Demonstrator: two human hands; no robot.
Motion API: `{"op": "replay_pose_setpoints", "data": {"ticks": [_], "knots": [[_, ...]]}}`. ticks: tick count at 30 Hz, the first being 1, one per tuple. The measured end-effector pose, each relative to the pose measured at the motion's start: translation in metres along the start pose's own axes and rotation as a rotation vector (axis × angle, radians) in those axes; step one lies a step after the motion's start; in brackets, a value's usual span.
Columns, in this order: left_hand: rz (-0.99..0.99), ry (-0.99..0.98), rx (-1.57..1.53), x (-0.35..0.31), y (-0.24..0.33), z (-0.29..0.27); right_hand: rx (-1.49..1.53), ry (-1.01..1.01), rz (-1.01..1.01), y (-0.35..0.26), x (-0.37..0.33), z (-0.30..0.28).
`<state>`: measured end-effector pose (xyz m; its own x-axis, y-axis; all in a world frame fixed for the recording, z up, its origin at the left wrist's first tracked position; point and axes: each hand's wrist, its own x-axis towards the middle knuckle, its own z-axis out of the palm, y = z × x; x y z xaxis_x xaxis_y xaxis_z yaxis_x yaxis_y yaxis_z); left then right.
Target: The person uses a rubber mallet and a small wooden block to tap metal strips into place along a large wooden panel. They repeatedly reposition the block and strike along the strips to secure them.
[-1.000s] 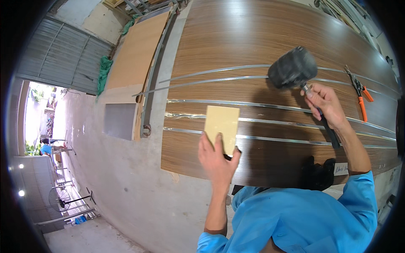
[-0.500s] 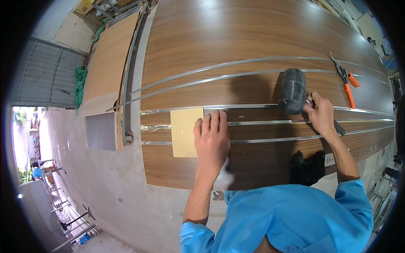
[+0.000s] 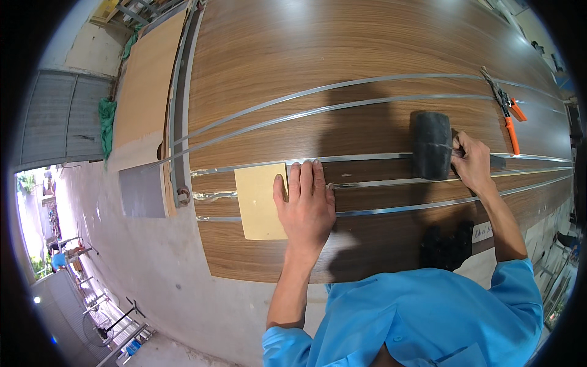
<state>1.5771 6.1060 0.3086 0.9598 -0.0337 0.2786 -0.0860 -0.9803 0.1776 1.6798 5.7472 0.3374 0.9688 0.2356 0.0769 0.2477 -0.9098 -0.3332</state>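
Note:
My left hand (image 3: 307, 211) lies flat with its fingers spread, pressing on the right edge of a pale yellow rectangular board (image 3: 260, 202). The board rests across three metal strips set along the wood-grain panel (image 3: 257, 254). In my right hand (image 3: 474, 162) is the handle of a black rubber mallet (image 3: 431, 145). Its head hangs over the panel, to the right of the board. Beyond my hands, two long thin metal strips (image 3: 342, 108) lie loose across the panel.
Orange-handled snips (image 3: 507, 113) lie at the far right. By the panel's near edge are a black bundle (image 3: 446, 246) and a white label (image 3: 482, 232). To the left stands a brown sheet stack (image 3: 147, 92) with a green cloth (image 3: 106, 125) beside it.
The mallet head has come down slightly and turned more upright. My left hand stays on the board while the whole view has shifted a little.

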Motion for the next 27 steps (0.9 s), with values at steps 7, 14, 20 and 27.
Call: {"op": "replay_pose_setpoints", "data": {"ticks": [7,14,20,27], "knots": [[-0.013,-0.026,0.036,0.0,0.003,0.001,0.032,0.056,-0.159,0.011,0.001,0.003],[-0.001,-0.02,0.039,0.004,0.001,0.002,-0.019,0.097,-0.144,0.01,-0.002,0.007],[0.029,0.029,0.021,0.003,-0.004,-0.002,0.131,-0.02,0.133,-0.023,0.009,-0.022],[0.014,0.04,-0.033,0.0,-0.007,0.0,0.765,-0.505,0.196,-0.095,0.019,-0.055]]}}
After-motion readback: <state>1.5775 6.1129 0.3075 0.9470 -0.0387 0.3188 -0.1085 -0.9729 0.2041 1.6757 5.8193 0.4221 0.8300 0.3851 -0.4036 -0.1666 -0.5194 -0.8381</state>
